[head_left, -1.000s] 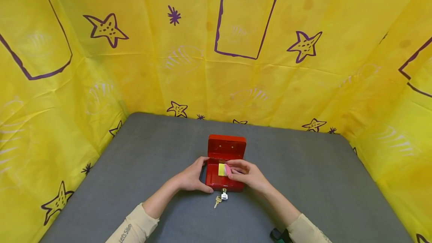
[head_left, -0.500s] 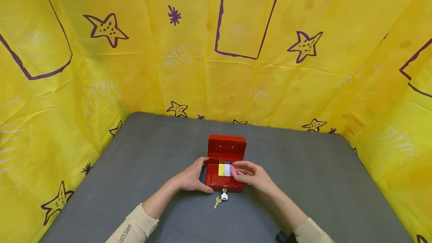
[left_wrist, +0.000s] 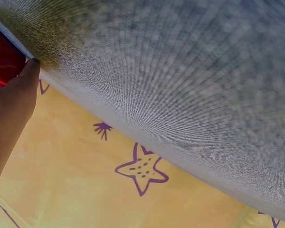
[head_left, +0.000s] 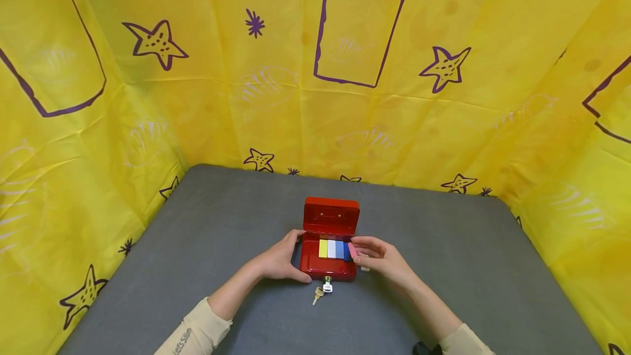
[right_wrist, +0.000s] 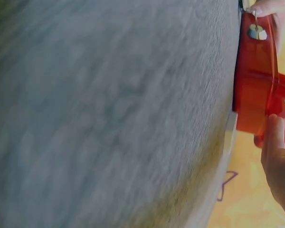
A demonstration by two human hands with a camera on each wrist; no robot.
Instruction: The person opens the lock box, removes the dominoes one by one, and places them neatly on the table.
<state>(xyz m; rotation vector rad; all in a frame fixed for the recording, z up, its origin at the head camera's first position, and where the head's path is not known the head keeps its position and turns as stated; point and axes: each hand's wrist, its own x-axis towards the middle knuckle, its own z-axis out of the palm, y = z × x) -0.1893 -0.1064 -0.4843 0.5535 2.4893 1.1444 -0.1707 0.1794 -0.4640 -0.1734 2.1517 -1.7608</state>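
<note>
- One flat pink piece (head_left: 352,250), pinched by right hand (head_left: 382,261), at right end of yellow-white-blue block row (head_left: 335,249)
- Row inside red metal box (head_left: 340,275), lid up
- Left hand (head_left: 282,259) grips box's left side

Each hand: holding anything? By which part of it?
Right hand: a small pink rectangular block, apparently pinched at its far and near ends. Left hand: grips an open red metal box by its left side.

And here's the left forearm (head_left: 231,295) angling inward, the left hand (head_left: 282,257) bent in a wide curve, thumb and fingers well apart! Opposite, the right forearm (head_left: 431,305) runs straight into the right hand (head_left: 380,259), its thumb and fingertips pinching.
</note>
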